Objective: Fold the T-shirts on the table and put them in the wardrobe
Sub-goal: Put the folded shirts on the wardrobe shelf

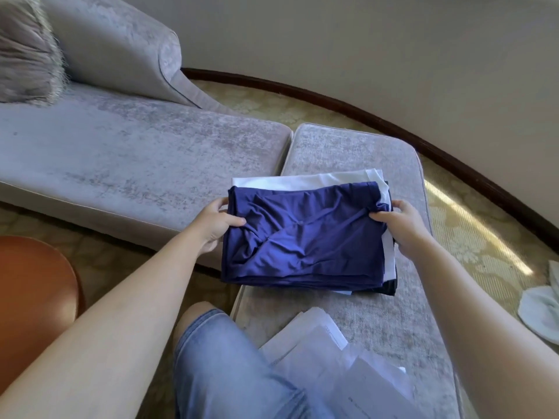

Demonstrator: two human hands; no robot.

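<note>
Fingers point(234, 221) of left hand point(211, 226) and right hand point(400, 225) grip opposite ends of the T-shirt stack point(302, 237), frame centre (I read its long axis spanning them).

Single wide-angle head view looked forward and down from close above the person's arms, left hand point(213, 223) and right hand point(399, 222) mid-frame, folded shirts point(302, 237) between their fingers, grey ottoman point(348, 152) running beyond the fingertips, floor point(302, 107) and wall point(363, 40) far past them.

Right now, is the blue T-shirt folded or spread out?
Folded: the blue T-shirt is a compact rectangle with layered edges, atop a white shirt.
</note>
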